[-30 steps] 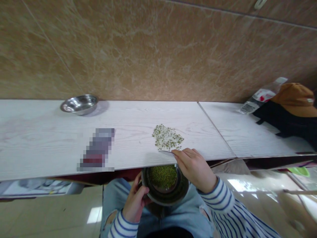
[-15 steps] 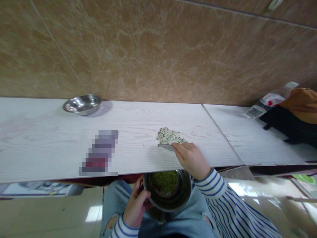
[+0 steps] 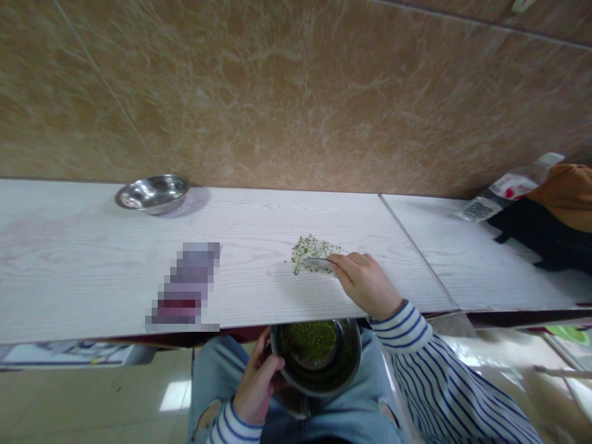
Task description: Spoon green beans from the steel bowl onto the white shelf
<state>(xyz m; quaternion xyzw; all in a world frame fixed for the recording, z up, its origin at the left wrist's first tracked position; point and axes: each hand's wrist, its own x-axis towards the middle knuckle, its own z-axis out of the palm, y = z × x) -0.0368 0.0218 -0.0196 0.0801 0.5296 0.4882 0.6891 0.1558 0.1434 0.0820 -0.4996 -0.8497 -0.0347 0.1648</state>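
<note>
My right hand (image 3: 367,285) is closed on a thin, curved metal utensil (image 3: 318,262), perhaps a spoon; its handle is hidden in my fingers. The utensil lies low over a spread of small green and white grains (image 3: 308,246) on the white wood-grain table (image 3: 250,290). Below the table's front edge, my left hand (image 3: 259,377) grips the left side of a metal pot (image 3: 319,388), thumb on its rim and fingers partly hidden behind. Small green beans (image 3: 312,339), like mung beans, lie inside the pot, which rests at my lap.
A shallow steel bowl (image 3: 155,194) stands at the back left near the marble-patterned wall (image 3: 259,92). A pixelated flat object (image 3: 187,280) lies left of the grains. Far right are a clear plastic bottle (image 3: 513,185) and a black and brown cloth item (image 3: 550,216).
My right hand has moved slightly away from me and right, carrying the utensil from the near edge of the grains into them. The left hand and pot have barely shifted.
</note>
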